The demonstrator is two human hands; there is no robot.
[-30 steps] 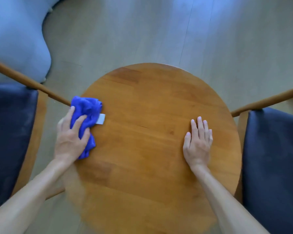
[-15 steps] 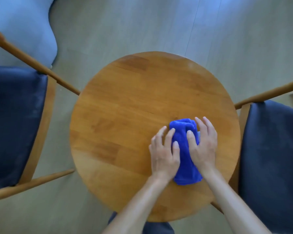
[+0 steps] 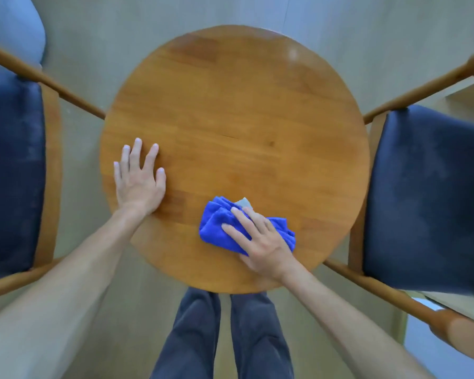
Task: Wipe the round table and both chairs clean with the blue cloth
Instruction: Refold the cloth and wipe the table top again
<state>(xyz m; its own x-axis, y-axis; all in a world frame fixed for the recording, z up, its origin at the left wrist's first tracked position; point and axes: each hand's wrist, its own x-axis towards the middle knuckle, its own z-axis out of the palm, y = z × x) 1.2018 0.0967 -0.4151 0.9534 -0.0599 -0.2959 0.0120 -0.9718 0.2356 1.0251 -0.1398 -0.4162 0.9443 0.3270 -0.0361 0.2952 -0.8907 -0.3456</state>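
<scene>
My right hand [image 3: 260, 242] lies flat on the blue cloth [image 3: 219, 225], fingers straight and slightly spread, pressing it onto the round table [image 3: 230, 119]. The cloth is plush, bunched into soft folds, with a pale tag [image 3: 244, 202] showing at its far edge. It sits on the near half of the table, a little toward the right chair, close to the near rim but fully on the wood.

My left hand [image 3: 140, 181] rests palm-down on the table's left side, fingers splayed and straight, holding nothing, its heel and little finger near the rim.

The tabletop is a smooth disc of warm, jointed wooden boards with a soft sheen. The far half and centre of the table are bare wood.

Left of the table is a chair [image 3: 14, 170] with a dark navy cushion in a wooden frame; its rounded arm rail runs right up to the table's edge. Right of the table is a second chair [image 3: 427, 198] of the same make, its frame just beside the rim. My legs in dark trousers [image 3: 222, 335] stand at the near edge, on pale flooring.
</scene>
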